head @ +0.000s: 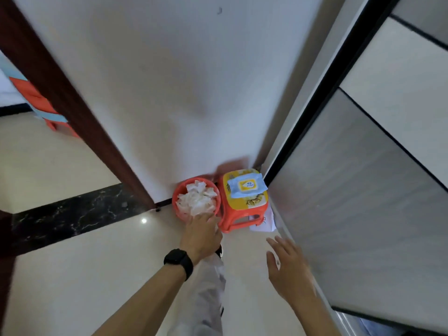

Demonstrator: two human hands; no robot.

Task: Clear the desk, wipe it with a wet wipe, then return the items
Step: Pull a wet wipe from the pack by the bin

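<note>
A red waste bin [177, 202] stands on the floor against the wall, filled with crumpled white used wipes [197, 198]. My left hand [201, 232], with a black watch on its wrist, reaches over the bin's near rim; its fingers point down and touch the top of the wipes. To the right of the bin, a blue and yellow wet wipe pack [247, 186] lies on a small orange stool [238, 218] with a yellow top. My right hand [288, 267] hovers over the floor with fingers spread, holding nothing.
A grey cabinet front [363, 202] with black edging rises on the right, close to the stool. A dark wooden door frame [80, 117] runs along the left. A white paper [264, 224] lies on the floor behind the stool. My trouser leg [208, 299] is below.
</note>
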